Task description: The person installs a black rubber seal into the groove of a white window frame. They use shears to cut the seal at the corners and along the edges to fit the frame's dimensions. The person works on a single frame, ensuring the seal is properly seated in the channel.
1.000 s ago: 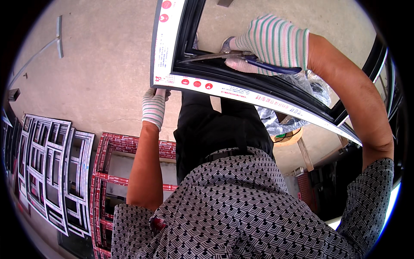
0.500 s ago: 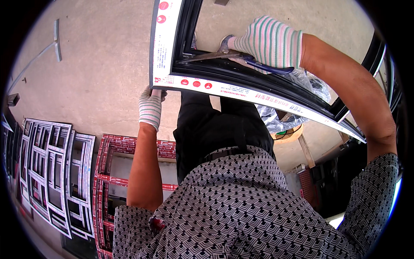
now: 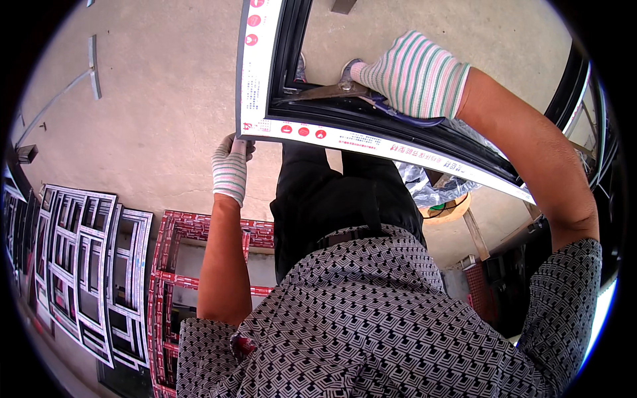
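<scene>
A black window frame [image 3: 345, 109] with white printed film along its outer face stands tilted in front of me, its near left corner above my legs. My left hand [image 3: 229, 169], in a striped knit glove, is closed at that corner, thumb and fingers pressed against the edge; some fingers are hidden behind the thumb. In a matching glove, my right hand [image 3: 418, 76] is wrapped round the dark blue handles of a pair of scissors [image 3: 325, 91]. The scissors' metal blades lie over the frame's lower bar and point left toward the corner.
Red-patterned frames [image 3: 174, 278] lean at the lower left, next to several white-and-black frames [image 3: 79, 265]. Clear plastic wrap [image 3: 434, 189] and a yellowish round container [image 3: 451, 209] are on the floor beyond my right leg. A thin metal strip [image 3: 93, 66] lies at the far left.
The view has shifted slightly, moving the frame a little right and down in it. My right hand has turned a little with the scissors. My left hand stays at the corner.
</scene>
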Tool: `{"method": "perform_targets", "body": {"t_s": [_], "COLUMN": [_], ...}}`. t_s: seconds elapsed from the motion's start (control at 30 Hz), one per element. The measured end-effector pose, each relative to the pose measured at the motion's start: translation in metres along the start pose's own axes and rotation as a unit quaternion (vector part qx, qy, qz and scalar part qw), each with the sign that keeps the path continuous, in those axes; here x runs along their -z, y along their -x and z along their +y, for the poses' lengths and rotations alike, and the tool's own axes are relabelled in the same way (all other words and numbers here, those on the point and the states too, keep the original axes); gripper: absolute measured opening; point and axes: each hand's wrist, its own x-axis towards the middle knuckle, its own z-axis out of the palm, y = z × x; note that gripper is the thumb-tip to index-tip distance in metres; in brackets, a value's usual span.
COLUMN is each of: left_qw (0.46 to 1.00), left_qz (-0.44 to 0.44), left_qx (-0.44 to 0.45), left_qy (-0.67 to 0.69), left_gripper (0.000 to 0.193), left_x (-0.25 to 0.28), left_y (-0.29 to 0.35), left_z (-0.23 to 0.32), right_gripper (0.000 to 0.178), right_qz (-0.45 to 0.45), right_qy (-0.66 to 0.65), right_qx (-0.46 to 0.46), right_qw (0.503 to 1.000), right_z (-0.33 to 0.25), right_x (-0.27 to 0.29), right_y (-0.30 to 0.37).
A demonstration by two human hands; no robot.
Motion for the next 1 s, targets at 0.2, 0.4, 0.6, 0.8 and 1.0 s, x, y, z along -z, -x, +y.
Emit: {"method": "perform_targets", "body": {"t_s": [0.2,0.4,0.6,0.8,1.0], "left_qw": [0.999,0.987,0.858,0.621,0.430], "left_qz": [0.021,0.070,0.095,-0.018,-0.106], "left_qx": [-0.025,-0.143,-0.447,-0.600,-0.490], "left_qy": [-0.001,-0.038,-0.234,-0.504,-0.751], "left_gripper": [0.029,0.030,0.021,0.018,0.013], "left_x": [0.009,0.019,-0.003,-0.035,-0.054], "left_y": [0.005,0.015,0.058,0.062,0.038], "left_z": [0.027,0.065,0.150,0.210,0.226], "right_gripper": [0.027,0.031,0.031,0.029,0.038], "right_qz": [0.092,0.099,0.233,0.238,0.333], "right_qy": [0.012,-0.044,-0.152,-0.274,-0.345], "right_qx": [-0.015,-0.138,-0.212,-0.377,-0.428], "right_qw": [0.996,0.984,0.937,0.852,0.766], "right_z": [0.000,0.018,0.009,-0.019,-0.045], "right_x": [0.007,0.001,-0.023,-0.049,-0.092], "right_y": [0.007,0.036,0.066,0.093,0.109]}}
